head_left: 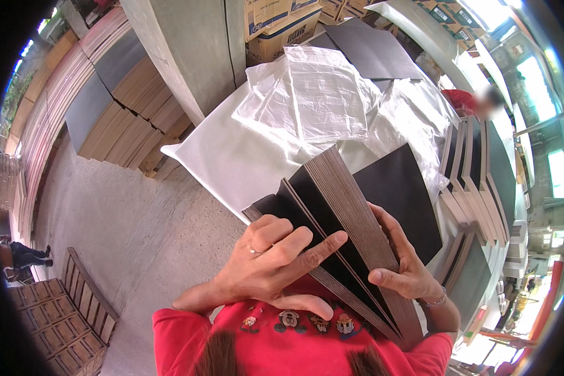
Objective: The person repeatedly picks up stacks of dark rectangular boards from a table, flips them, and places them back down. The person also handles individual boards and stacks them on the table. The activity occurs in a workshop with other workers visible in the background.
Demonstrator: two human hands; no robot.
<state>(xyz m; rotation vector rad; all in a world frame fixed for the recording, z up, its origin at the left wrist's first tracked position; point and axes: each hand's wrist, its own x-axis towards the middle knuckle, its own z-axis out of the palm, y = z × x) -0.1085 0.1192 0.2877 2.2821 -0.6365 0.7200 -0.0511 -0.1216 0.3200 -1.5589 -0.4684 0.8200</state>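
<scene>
A thick stack of dark sheets with grey-brown edges (349, 203) stands on edge against my body, fanned apart into bundles. My right hand (404, 257) grips the thickest bundle from the right, with the thumb on the near edges and the fingers behind it. My left hand (282, 260), wearing a ring, is in front of the split. Its index finger reaches across the gap by a thin pair of sheets (313, 213), thumb apart and the other fingers bent. Beyond the stack, a black sheet (398, 194) lies flat on the white-covered table (225, 166).
Crumpled clear plastic (323, 94) and grey sheets (373, 47) cover the table's far side. Stacked panels (476, 182) stand at right, near a person in red (460, 100). A pillar (182, 50), panel piles (119, 94) and a wooden pallet (88, 294) are at left.
</scene>
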